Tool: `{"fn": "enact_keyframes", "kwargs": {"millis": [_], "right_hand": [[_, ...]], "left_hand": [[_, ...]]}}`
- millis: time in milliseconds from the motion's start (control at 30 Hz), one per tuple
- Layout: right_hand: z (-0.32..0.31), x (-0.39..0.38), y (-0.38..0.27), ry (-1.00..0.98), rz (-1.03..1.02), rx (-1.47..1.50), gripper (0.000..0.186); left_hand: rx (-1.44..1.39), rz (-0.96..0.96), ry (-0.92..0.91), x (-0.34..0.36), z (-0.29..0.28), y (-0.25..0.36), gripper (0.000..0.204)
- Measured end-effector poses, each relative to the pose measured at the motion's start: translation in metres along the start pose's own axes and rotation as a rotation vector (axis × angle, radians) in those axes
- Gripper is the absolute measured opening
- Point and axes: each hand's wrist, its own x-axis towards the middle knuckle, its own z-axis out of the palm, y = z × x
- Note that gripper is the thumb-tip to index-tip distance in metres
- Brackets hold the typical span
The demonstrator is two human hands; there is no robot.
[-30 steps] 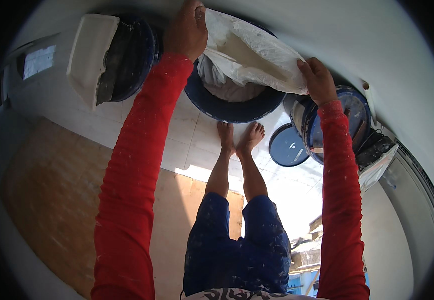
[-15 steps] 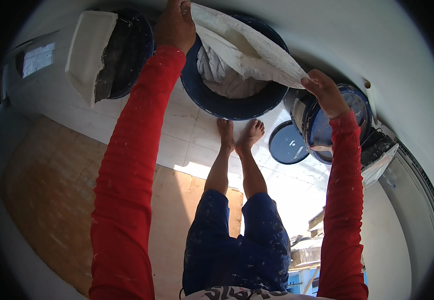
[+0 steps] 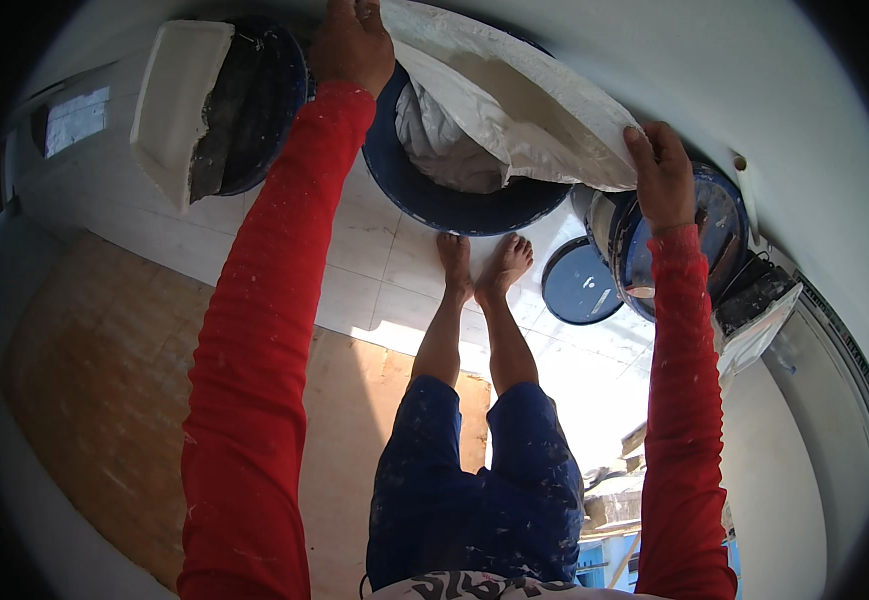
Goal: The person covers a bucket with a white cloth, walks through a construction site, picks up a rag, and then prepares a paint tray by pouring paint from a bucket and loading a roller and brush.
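Both my hands grip a whitish, crinkled sack [image 3: 540, 105], stretched over the back of a large dark blue tub [image 3: 440, 215], its beige inside showing. My left hand [image 3: 350, 50] is closed on the sack's upper left end, at the top edge of the view. My right hand [image 3: 663, 175] pinches its right end, beside the tub's rim and over the neighbouring bucket. Pale crumpled material [image 3: 435, 140] lies inside the tub; whether it is part of the sack I cannot tell.
A dark tub [image 3: 275, 110] with a white tray [image 3: 170, 110] stands left. A paint-stained blue bucket [image 3: 715, 240], a lid [image 3: 575, 285] on the floor and a white pipe [image 3: 745, 200] are right. My bare feet [image 3: 500, 265] are before the tub. Plywood [image 3: 125, 380] covers part of the tiles.
Compared with a second ago, both hands still hold the sack; my left has moved slightly up and left, my right rightward, dipping and then rising again. The sack is stretched wider.
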Motion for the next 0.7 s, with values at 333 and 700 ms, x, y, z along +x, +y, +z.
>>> {"fn": "enact_keyframes", "kwargs": {"millis": [333, 700], "right_hand": [[-0.004, 0.003, 0.004, -0.196, 0.229, 0.234, 0.036], [-0.03, -0.016, 0.01, -0.37, 0.145, -0.054, 0.024]], "left_hand": [[-0.058, 0.111, 0.035, 0.005, 0.001, -0.027, 0.023], [-0.064, 0.013, -0.026, -0.011, -0.009, -0.001, 0.022]]}}
